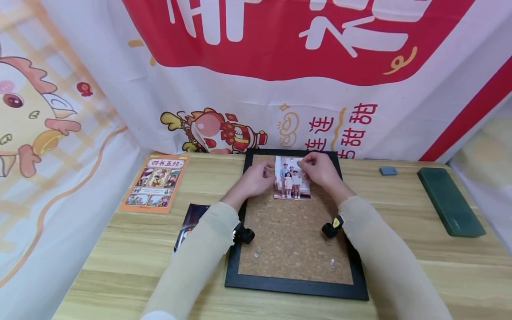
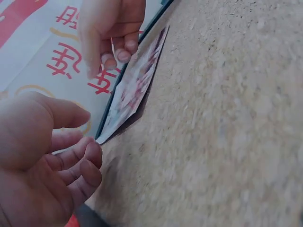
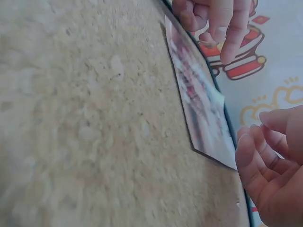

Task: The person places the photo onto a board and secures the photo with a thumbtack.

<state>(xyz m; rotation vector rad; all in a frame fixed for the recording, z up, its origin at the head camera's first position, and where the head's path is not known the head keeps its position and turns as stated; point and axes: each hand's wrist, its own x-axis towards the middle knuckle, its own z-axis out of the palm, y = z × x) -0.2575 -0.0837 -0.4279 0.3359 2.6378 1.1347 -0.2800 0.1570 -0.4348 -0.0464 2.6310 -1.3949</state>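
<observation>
A family photo (image 1: 291, 184) lies on the upper part of a cork board (image 1: 296, 240) with a black frame. Seen close in the left wrist view, the photo (image 2: 137, 90) has a shadow under its near edge. My left hand (image 1: 259, 178) is beside the photo's left edge, fingers loosely bent, thumb apart, fingertips right at its corner. My right hand (image 1: 320, 168) is at the photo's upper right corner, its thumb and fingertips close together; I cannot tell whether something small is between them. In the right wrist view, the right hand (image 3: 274, 161) overlaps the photo's corner.
Two small clear pieces (image 1: 332, 262) sit on the board's lower part. An orange comic-style booklet (image 1: 156, 184) lies to the left, with a dark picture card (image 1: 191, 224) partly under my left sleeve. A green case (image 1: 451, 202) and small blue block (image 1: 388, 171) lie right. Printed cloth hangs behind.
</observation>
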